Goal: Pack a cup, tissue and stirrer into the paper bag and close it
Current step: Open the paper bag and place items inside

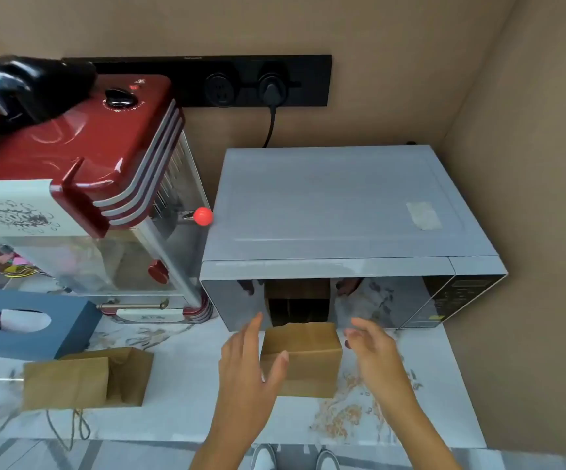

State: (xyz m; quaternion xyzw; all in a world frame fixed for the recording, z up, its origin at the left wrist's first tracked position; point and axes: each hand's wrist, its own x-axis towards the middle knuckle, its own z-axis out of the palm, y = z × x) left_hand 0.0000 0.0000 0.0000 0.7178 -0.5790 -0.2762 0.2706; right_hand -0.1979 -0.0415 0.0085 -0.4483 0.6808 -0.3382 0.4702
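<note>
A brown paper bag (pixel 308 357) stands upright on the marble counter in front of the microwave, its top folded down. My left hand (pixel 251 364) hovers at the bag's left side with fingers spread, apart from it or barely touching. My right hand (pixel 373 347) is open just right of the bag, not touching it. A blue tissue box (pixel 30 320) with a white tissue in its opening sits at the far left. No cup or stirrer is visible.
A second brown paper bag (pixel 84 378) lies on its side at the left, string handles trailing toward the counter edge. A grey microwave (pixel 342 212) fills the back right. A red popcorn machine (pixel 81 184) stands at the back left. Walls close in behind and right.
</note>
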